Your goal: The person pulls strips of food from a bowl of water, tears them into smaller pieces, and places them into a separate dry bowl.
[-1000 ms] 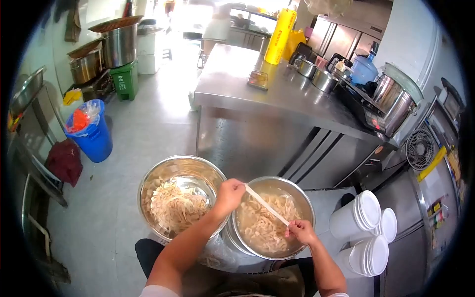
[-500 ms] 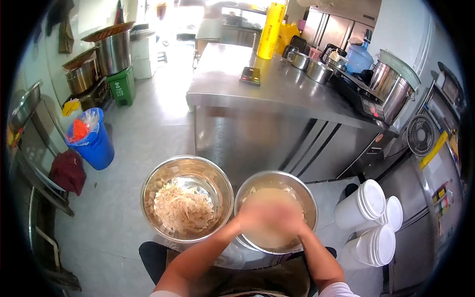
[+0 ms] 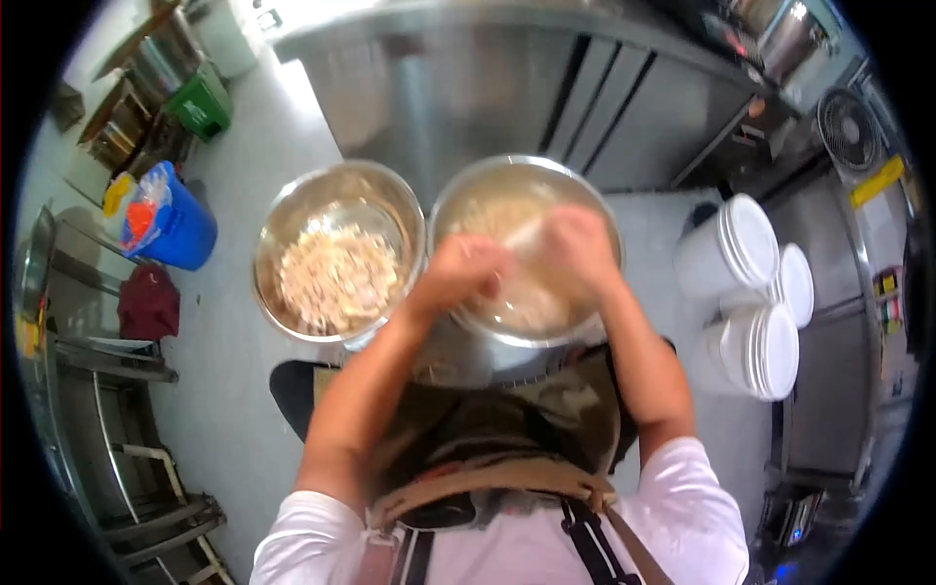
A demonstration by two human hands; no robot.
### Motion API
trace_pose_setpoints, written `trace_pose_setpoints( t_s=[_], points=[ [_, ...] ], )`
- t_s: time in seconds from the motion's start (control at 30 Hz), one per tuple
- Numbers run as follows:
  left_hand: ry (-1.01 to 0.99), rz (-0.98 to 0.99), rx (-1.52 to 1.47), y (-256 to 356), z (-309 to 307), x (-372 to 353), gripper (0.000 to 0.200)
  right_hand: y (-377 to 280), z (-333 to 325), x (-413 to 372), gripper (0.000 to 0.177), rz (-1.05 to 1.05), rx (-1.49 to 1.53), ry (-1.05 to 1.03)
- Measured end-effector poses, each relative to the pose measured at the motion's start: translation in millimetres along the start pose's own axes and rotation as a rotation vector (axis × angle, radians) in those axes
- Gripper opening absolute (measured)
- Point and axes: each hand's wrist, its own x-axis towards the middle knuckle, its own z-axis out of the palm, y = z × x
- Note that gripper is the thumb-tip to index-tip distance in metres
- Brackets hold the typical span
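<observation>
Two steel bowls stand side by side in front of me. The left bowl point(image 3: 414, 210) holds a heap of pale, flat pieces point(image 3: 341, 278). In the right bowl point(image 3: 609, 219) there is cloudy liquid with more pale pieces. My left hand point(image 3: 473, 268), fingers curled, is over the left part of the right bowl. Over that bowl's right part is my right hand point(image 3: 577, 239), its fingers bent and smeared by motion. A whitish piece point(image 3: 526, 237) shows between the two hands, blurred; both hands seem to hold it.
White lidded buckets point(image 3: 746, 244) stand on the floor at right. A steel counter point(image 3: 439, 88) lies beyond the bowls. At left are a blue bin point(image 3: 185, 224), a dark red cloth bundle point(image 3: 148, 302) and a green bin point(image 3: 200, 102). A fan point(image 3: 848, 127) is at upper right.
The view has tilted down, so the bowls appear higher up. My hands, close together low over the right bowl before, are now apart with a pale piece between them.
</observation>
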Motion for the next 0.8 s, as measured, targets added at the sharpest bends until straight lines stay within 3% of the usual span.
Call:
trace_pose_setpoints(
  t_s=[0.03,0.27,0.47,0.8],
  points=[
    [0.008,-0.006,-0.011,-4.8,0.4,-0.5,0.017,-4.9,-3.5,2.3,0.01,-0.087,0.001,-0.022],
    [-0.041,-0.127,-0.052,-17.0,-14.9,-25.7,0.016,-34.5,-9.4,11.3,0.011,-0.083,0.209,-0.035],
    [0.009,0.008,-0.188,-9.0,-9.7,-45.5,0.013,-52.8,6.4,20.6,0.009,-0.121,0.174,-0.053],
    [0.187,0.06,-0.428,-21.9,-27.6,-58.9,0.018,-73.6,53.9,32.3,0.011,-0.156,0.237,-0.123]
  ],
)
